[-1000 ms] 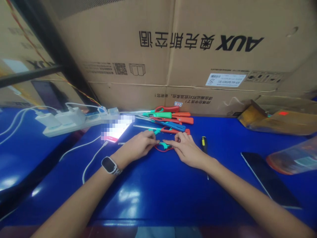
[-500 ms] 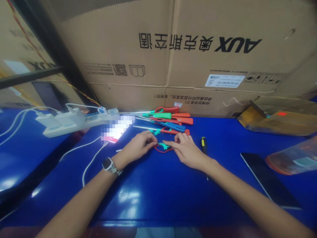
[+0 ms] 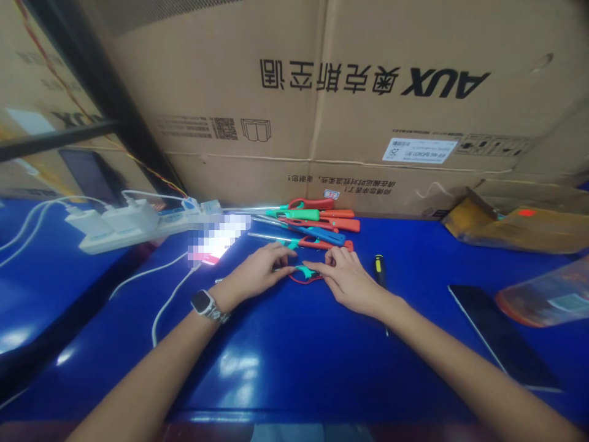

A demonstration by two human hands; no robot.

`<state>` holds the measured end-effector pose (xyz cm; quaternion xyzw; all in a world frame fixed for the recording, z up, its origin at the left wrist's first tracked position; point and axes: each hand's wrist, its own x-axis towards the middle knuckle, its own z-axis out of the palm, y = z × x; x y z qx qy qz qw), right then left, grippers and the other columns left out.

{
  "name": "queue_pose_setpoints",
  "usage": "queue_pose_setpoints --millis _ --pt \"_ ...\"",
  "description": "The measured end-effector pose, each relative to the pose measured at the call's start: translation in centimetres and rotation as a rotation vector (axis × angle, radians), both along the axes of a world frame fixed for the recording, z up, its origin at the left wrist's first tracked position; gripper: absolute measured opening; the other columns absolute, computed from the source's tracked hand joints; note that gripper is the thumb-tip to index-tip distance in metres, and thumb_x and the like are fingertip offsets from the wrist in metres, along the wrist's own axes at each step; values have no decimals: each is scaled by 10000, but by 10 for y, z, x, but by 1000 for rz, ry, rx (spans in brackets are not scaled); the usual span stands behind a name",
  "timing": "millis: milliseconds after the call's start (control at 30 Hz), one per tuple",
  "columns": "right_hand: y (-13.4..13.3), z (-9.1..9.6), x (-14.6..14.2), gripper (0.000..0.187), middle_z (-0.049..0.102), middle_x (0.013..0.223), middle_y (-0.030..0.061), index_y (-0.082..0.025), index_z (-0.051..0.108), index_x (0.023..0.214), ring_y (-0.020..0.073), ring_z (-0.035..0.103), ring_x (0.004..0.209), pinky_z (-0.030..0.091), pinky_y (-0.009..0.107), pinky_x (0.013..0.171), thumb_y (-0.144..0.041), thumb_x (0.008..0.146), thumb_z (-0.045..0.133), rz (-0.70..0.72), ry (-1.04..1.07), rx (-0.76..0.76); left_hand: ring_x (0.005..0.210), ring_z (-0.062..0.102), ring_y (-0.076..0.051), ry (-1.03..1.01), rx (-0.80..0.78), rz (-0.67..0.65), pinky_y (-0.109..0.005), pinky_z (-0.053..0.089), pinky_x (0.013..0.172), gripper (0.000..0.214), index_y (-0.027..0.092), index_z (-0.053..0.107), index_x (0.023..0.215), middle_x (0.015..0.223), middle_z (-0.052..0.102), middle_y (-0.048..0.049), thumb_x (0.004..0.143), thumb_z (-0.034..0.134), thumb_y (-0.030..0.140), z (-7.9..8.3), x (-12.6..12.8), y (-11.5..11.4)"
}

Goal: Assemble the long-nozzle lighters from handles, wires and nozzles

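A long-nosed gas lighter with a red guard and green trigger [image 3: 305, 272] lies between my two hands on the blue table. My left hand [image 3: 264, 269] is closed on its nozzle side, thumb and fingers near the trigger; the metal tip shows left of the wrist. My right hand [image 3: 343, 273] is closed at the handle end, with the index finger reaching toward the green trigger. The fingers hide most of the handle. Just behind lie several more lighters, among them a red-orange one [image 3: 322, 244], a blue one [image 3: 327, 235] and a green-handled one [image 3: 301, 215].
A yellow-and-black screwdriver [image 3: 379, 270] lies right of my right hand. Further right are a dark phone [image 3: 504, 337] and a clear plastic jar [image 3: 547, 294]. A lit phone [image 3: 221, 239] and a white power strip [image 3: 138, 230] with cables sit left. A large cardboard box [image 3: 350, 123] stands behind.
My left hand has shifted very slightly to the right along the lighter. My right hand holds nearly the same position.
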<state>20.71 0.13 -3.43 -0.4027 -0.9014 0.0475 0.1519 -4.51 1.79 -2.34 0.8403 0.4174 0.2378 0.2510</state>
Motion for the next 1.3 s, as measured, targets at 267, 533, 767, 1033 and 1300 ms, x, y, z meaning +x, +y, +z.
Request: queue_pose_setpoints --millis 267,533,767,1033,1300 --pt "0 1 0 461 485 1030 88 -347 551 1392 241 446 964 396 390 858 -195 971 443 -7 -8 -5 855 608 -180 -28 -119 -53 -304 483 790 133 161 706 950 919 655 -54 915 600 232 9 9 5" --pt "-1 1 0 466 493 1035 90 -355 551 1390 242 446 962 395 392 856 -192 968 441 -12 -12 -5 820 606 -161 62 -101 -78 -281 490 761 208 168 721 1015 942 638 -51 887 559 141 19 6 5" --pt "0 0 0 465 489 1040 93 -328 549 1395 241 446 969 393 386 854 -183 969 437 -3 -6 2 891 613 -197 388 174 -45 -302 467 786 183 187 692 987 999 608 -62 940 517 159 23 12 -1" --pt "-1 0 0 472 485 1036 87 -337 542 1399 236 446 964 386 381 851 -179 966 441 -9 -1 10 915 580 -223 597 433 -32 -351 439 817 187 166 647 975 1009 606 -80 959 466 120 24 17 -11" --pt "-2 1 0 484 486 1051 90 -352 549 1389 243 449 979 389 385 852 -168 954 447 -21 -15 -12 868 610 -187 376 198 -5 -289 469 751 173 187 673 964 981 612 -56 961 501 163 22 9 -12"
